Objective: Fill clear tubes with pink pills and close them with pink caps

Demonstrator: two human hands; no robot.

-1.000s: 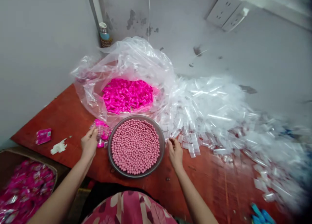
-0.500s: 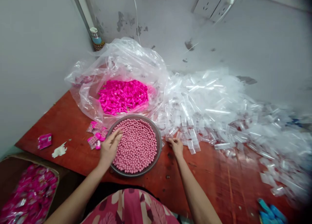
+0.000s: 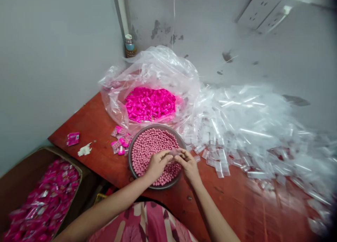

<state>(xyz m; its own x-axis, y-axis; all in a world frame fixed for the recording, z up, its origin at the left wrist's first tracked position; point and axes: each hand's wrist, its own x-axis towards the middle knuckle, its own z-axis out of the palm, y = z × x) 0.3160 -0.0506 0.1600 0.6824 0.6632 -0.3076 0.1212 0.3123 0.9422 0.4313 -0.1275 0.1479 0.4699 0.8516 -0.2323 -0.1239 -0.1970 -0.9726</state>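
Over the right side of a round dark bowl (image 3: 131,161) of pink beads (image 3: 151,147), my two hands meet. Between their fingertips is a small clear plastic case (image 3: 174,152), partly hidden by the fingers. My left hand (image 3: 158,164) pinches its left side, and my right hand (image 3: 190,165) grips it from the right. Left of the bowl lie several bead-filled clear cases with pink caps (image 3: 121,142). Behind the bowl, an open clear bag (image 3: 164,65) holds a heap of bright pink caps (image 3: 150,103).
A large pile of clear plastic cases (image 3: 244,122) covers the table's (image 3: 210,203) back right. A box (image 3: 76,189) of pink packed pieces stands at lower left. One pink packet (image 3: 73,139) lies near the left edge. A bottle (image 3: 130,46) stands in the corner.
My right hand has moved from the edge of the clear pile to the bowl with a case. My left hand has come across the beads to meet it. The view has shifted left.
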